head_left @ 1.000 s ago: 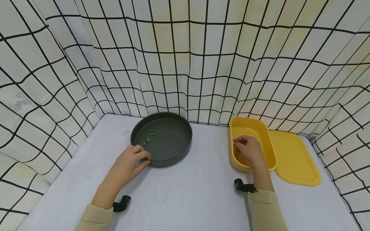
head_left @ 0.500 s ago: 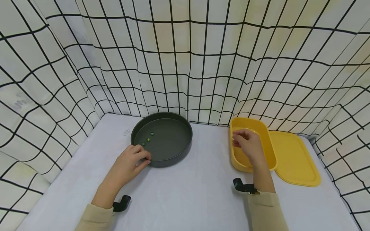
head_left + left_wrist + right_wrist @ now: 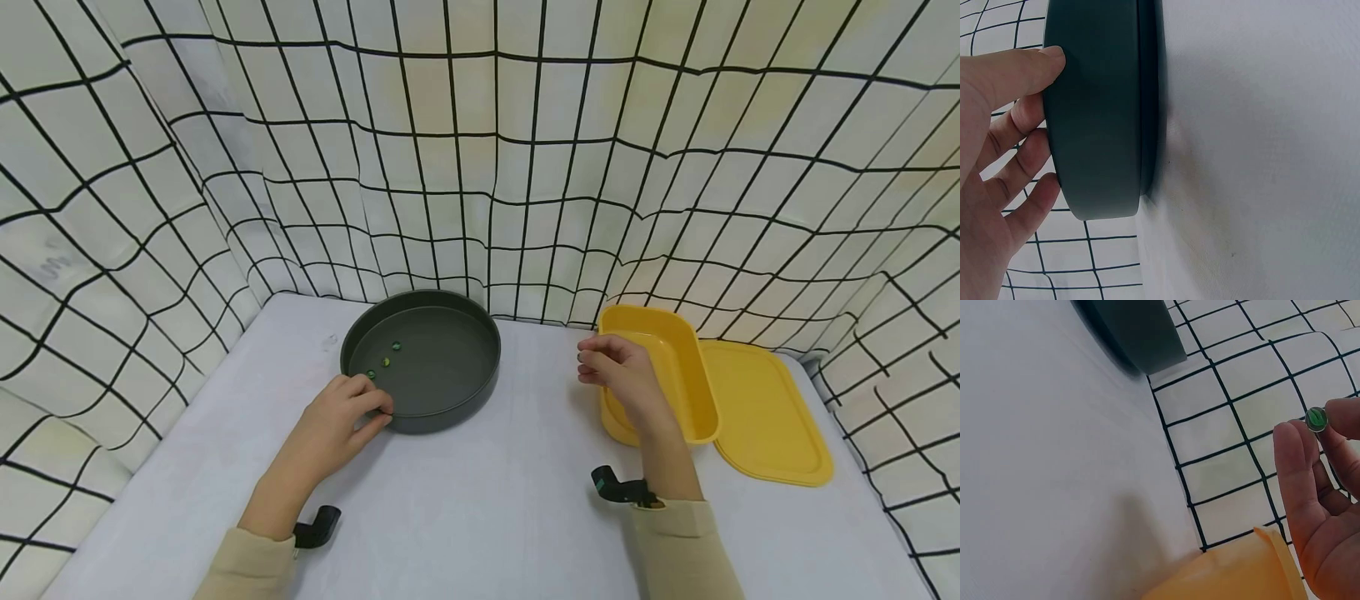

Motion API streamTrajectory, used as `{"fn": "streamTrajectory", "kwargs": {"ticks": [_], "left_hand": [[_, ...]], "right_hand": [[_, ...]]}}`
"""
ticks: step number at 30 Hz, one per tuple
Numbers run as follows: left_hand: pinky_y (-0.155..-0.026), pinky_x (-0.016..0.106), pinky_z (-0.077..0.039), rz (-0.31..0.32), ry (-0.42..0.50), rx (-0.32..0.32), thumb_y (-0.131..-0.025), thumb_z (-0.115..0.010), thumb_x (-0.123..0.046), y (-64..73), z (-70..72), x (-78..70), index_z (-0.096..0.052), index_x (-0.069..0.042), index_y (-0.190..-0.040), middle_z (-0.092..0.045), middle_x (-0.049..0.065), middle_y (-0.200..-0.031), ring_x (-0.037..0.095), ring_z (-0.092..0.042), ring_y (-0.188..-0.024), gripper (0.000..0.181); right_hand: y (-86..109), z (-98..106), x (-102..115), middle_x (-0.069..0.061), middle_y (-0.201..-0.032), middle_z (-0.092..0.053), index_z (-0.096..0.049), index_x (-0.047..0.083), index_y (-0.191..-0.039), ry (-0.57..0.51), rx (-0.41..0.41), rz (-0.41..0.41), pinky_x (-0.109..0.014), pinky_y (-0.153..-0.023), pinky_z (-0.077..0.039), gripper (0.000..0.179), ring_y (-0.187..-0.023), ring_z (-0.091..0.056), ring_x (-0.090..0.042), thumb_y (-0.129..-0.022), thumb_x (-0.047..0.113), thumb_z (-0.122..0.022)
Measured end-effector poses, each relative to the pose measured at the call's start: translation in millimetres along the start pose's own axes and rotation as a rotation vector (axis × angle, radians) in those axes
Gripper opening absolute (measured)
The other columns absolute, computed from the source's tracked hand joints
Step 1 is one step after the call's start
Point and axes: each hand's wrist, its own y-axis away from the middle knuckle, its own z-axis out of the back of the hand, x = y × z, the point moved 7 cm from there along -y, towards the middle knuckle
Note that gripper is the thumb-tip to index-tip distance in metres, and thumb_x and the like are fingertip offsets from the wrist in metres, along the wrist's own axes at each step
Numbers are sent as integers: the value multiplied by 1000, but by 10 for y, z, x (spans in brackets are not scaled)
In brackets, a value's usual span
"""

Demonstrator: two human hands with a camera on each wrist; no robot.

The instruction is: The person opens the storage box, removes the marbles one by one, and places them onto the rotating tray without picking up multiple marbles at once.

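My left hand (image 3: 341,425) grips the near-left rim of a round dark grey pan (image 3: 442,367); in the left wrist view the thumb presses the outer wall (image 3: 1094,125) and the fingers lie at the rim. Inside the pan, toward its left side, are three small green marbles: one farther back (image 3: 397,346), a yellowish one (image 3: 386,362) and one near the left fingers (image 3: 371,374). Above the left edge of a yellow box (image 3: 701,400), my right hand (image 3: 618,375) pinches a green marble (image 3: 1316,419) between thumb and fingertips.
A flat yellow lid (image 3: 772,417) lies right of the box, partly beneath it. The white-covered table (image 3: 480,517) is bounded at the back and sides by white walls with a black grid (image 3: 480,167). A black wrist camera (image 3: 618,485) sits on the right wrist.
My right hand has risen out of the yellow box and moved left over its edge with the marble. The left hand stays on the pan's rim; the nearest marble in the pan has shifted slightly left.
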Motion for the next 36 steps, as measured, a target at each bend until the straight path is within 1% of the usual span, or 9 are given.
{"fn": "streamTrajectory", "kwargs": {"ticks": [7,12,14,20,26,29,31,33,36], "left_hand": [[-74,33,-46,16,-6,9,-78,-84,-8,2,-3,15,-70,-23,-87,-57,-6,-86,14,-50,-87,23],[-74,33,-45,13,-7,5,-77,-85,-8,-13,-1,9,-70,-23,-87,-57,-5,-86,14,-49,-86,23],[-73,33,-45,9,-7,1,-77,-85,-7,-28,-1,7,-70,-22,-86,-57,-5,-85,14,-50,-86,23],[-73,34,-46,-2,-7,-6,-77,-85,-7,-58,-28,-1,-70,-22,-86,-57,-5,-85,15,-50,-86,23],[-72,34,-46,14,-12,4,-77,-86,-8,-37,-49,17,-69,-22,-85,-57,-5,-85,15,-50,-86,24],[-72,34,-46,20,-20,8,-77,-86,-8,-20,-45,17,-69,-22,-85,-57,-5,-85,15,-50,-86,23],[-72,34,-46,23,-23,11,-77,-86,-8,-9,-37,11,-69,-22,-85,-57,-5,-85,15,-50,-86,23],[-72,34,-46,24,-25,11,-76,-86,-8,1,-31,7,-69,-23,-85,-57,-5,-85,15,-50,-86,24],[-72,34,-46,26,-26,8,-76,-86,-8,8,-18,2,-69,-23,-85,-57,-5,-85,15,-50,-86,24]], "right_hand": [[-3,-172,21,-12,-104,-60,-62,-3,-113,-39,58,15,-31,-82,-59,25,-86,-65,-22,-97,15,-66],[0,-292,51,-14,-107,-60,-64,0,-114,-41,102,12,-32,-84,-58,26,-91,-65,-25,-97,20,-68],[3,-336,71,-14,-109,-60,-64,1,-113,-70,116,8,-33,-85,-58,26,-92,-65,-26,-96,21,-68],[12,-497,127,-14,-106,-61,-64,1,-111,-105,160,26,-35,-84,-58,21,-89,-66,-26,-97,17,-67],[-6,-768,114,-16,-102,-63,-65,1,-110,-81,216,51,-35,-81,-59,18,-87,-68,-27,-97,13,-65],[-13,-931,131,-21,-103,-62,-65,-2,-110,-101,245,55,-35,-81,-59,18,-84,-68,-25,-97,11,-64],[-21,-1042,153,-21,-101,-62,-64,-4,-111,-121,271,64,-35,-80,-60,19,-82,-67,-23,-97,9,-63],[-26,-1154,181,-19,-98,-62,-63,-6,-112,-135,294,74,-35,-79,-60,20,-80,-67,-22,-97,7,-63],[-48,-1313,196,-12,-93,-62,-62,-7,-113,-150,315,79,-34,-78,-60,22,-78,-66,-21,-96,7,-63]]}}
